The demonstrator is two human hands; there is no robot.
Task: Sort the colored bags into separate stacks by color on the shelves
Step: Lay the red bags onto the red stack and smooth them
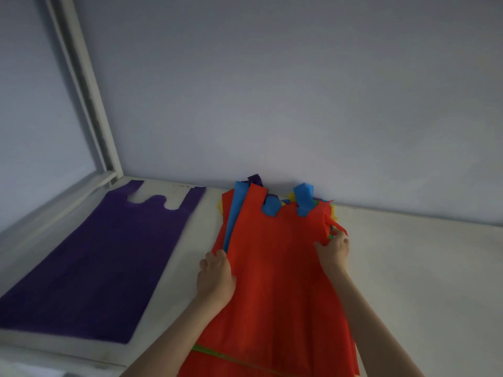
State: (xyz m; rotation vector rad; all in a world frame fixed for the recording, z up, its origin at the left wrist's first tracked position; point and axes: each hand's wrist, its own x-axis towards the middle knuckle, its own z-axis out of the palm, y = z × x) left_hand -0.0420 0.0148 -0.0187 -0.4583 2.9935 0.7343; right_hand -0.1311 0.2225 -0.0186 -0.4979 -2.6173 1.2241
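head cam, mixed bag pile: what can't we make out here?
- Pile makeup: the top red bag covers it; only blue, yellow and green slivers show.
- Pile's near end: cut off by the bottom edge.
- Left hand fingertips: hidden under the red bag's edge.
- Purple bag: one or several, cannot tell.

A plain pale wall (272,91) rises behind the white shelf (422,281); a white frame post (84,91) stands at left.
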